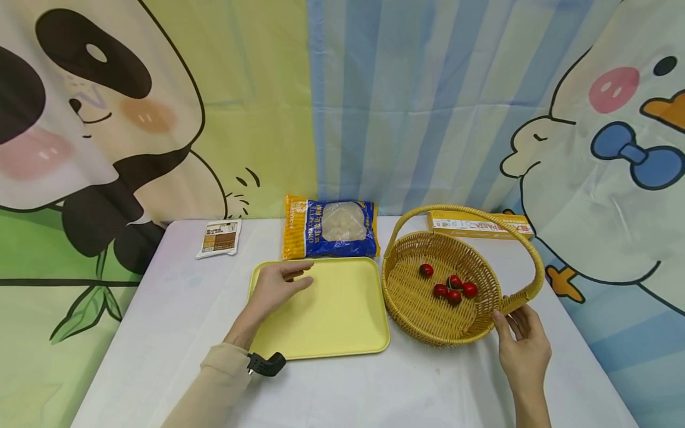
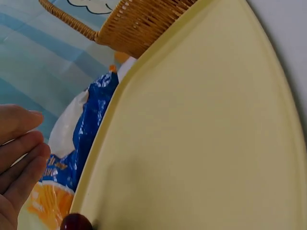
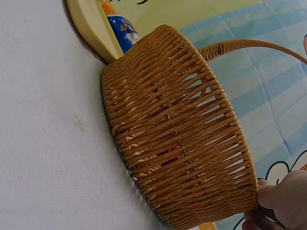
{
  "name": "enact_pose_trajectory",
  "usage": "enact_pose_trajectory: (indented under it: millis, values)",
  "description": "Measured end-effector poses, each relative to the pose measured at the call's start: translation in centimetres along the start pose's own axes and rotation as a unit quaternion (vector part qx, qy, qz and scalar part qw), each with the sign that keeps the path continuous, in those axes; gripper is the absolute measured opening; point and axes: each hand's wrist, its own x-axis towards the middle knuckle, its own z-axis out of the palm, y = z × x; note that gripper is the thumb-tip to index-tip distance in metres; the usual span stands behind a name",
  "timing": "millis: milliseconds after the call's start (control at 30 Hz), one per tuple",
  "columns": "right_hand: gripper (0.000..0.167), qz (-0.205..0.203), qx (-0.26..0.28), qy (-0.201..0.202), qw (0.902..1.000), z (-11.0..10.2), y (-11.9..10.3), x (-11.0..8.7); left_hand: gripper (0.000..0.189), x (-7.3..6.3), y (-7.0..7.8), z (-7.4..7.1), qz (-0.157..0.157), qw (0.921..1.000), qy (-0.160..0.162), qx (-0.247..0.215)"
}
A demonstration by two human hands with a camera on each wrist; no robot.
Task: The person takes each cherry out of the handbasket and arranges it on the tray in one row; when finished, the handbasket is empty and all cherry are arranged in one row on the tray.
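Note:
My left hand (image 1: 275, 288) hovers over the left part of a yellow tray (image 1: 332, 351), its fingers loosely extended and the thumb apart from them. The left wrist view shows those fingers (image 2: 24, 153) holding nothing between their tips. A dark red cherry (image 2: 76, 222) appears at the bottom of that view, by the tray's rim; the head view hides it. My right hand (image 1: 527, 351) grips the wicker basket (image 1: 404, 309) at its right rim, thumb outside, where the handle joins. Several cherries (image 1: 453, 297) lie inside the basket, right of the tray.
Behind the tray lies a blue and orange plastic food bag (image 1: 342, 229). A small white and brown packet (image 1: 218, 238) lies at the back left. A long yellow pasta box (image 1: 481, 224) sits behind the basket. A cartoon-printed curtain (image 1: 407, 107) hangs along the table's back edge.

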Motion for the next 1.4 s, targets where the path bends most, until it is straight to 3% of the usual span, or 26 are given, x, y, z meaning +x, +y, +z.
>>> enact_pose_trajectory:
  millis: [133,367,667,1233,1400]
  values:
    - [0.051,-0.006,0.009,0.003,0.9999,0.0,0.1,0.0,0.039,0.7,1.4,1.6,0.006,0.9992,-0.023,-0.032]
    - [0.052,-0.007,0.003,0.003,1.0000,0.0,0.0,0.0,0.033,1.9,3.4,4.3,0.028,0.9972,-0.052,-0.047]
    - [0.053,-0.004,0.000,0.002,1.0000,-0.1,0.1,-0.1,0.035,2.9,5.7,7.9,0.043,0.9887,-0.107,-0.096]
    - [0.051,-0.013,0.009,0.002,0.9999,0.0,0.0,-0.1,0.037,5.6,9.0,13.1,0.057,0.9758,-0.169,-0.127]
    - [0.051,-0.018,0.020,0.006,0.9996,0.0,0.1,-0.1,0.033,6.5,9.8,14.6,0.058,0.9766,-0.175,-0.110]
